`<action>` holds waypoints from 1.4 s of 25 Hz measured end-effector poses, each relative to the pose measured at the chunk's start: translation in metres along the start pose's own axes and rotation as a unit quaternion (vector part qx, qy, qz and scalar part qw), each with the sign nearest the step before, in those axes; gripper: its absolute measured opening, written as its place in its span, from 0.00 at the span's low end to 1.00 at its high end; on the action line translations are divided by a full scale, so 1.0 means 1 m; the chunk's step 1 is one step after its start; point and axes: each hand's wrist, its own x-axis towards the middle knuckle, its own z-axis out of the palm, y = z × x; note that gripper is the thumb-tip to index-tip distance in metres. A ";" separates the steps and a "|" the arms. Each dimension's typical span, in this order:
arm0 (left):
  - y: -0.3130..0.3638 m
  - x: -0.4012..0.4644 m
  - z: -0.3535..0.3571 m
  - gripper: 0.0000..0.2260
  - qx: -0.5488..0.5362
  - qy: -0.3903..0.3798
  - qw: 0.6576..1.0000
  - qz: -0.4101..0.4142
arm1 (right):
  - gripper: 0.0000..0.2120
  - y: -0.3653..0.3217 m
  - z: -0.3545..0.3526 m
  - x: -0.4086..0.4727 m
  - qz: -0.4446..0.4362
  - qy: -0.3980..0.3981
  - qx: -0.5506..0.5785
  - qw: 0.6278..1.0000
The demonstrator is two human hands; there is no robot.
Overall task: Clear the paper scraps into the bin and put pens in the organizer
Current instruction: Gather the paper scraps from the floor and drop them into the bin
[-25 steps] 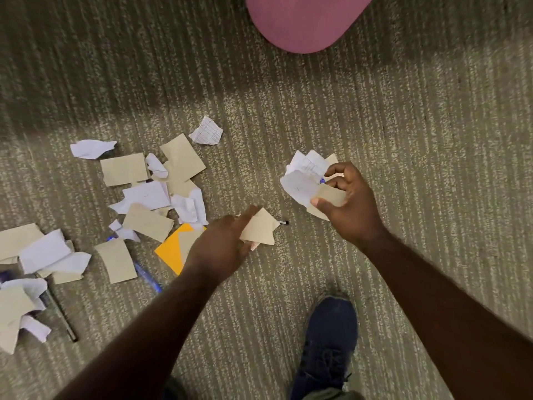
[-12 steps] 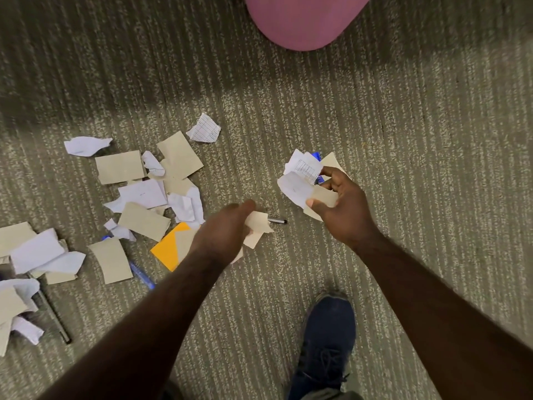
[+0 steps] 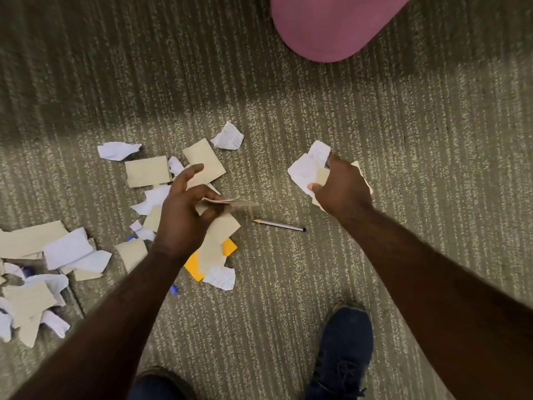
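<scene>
Floor: grey-green carpet (image 3: 403, 168) w/ pale ribbed stripes running across whole view. Rounded pink seat or furniture edge (image 3: 331, 24) sitting at top, casting shadow over far carpet; nearer carpet catching brighter light.

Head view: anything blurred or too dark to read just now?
Head view: tan scrap pinched in the left hand is motion-smeared; carpet along the top lies in shadow; pen and right hand with its paper wad read sharp.
</scene>
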 end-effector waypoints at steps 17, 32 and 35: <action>0.013 0.092 0.031 0.11 0.120 0.034 0.992 0.016 | 0.19 0.068 0.000 -0.019 0.085 0.092 0.309 0.943; -0.014 -0.005 0.008 0.12 -0.047 0.045 0.996 -0.066 | 0.13 0.060 -0.015 0.006 0.019 0.089 0.183 0.979; -0.022 0.018 0.003 0.29 -0.051 0.035 0.992 -0.107 | 0.09 0.048 -0.016 -0.012 0.057 0.066 0.318 0.944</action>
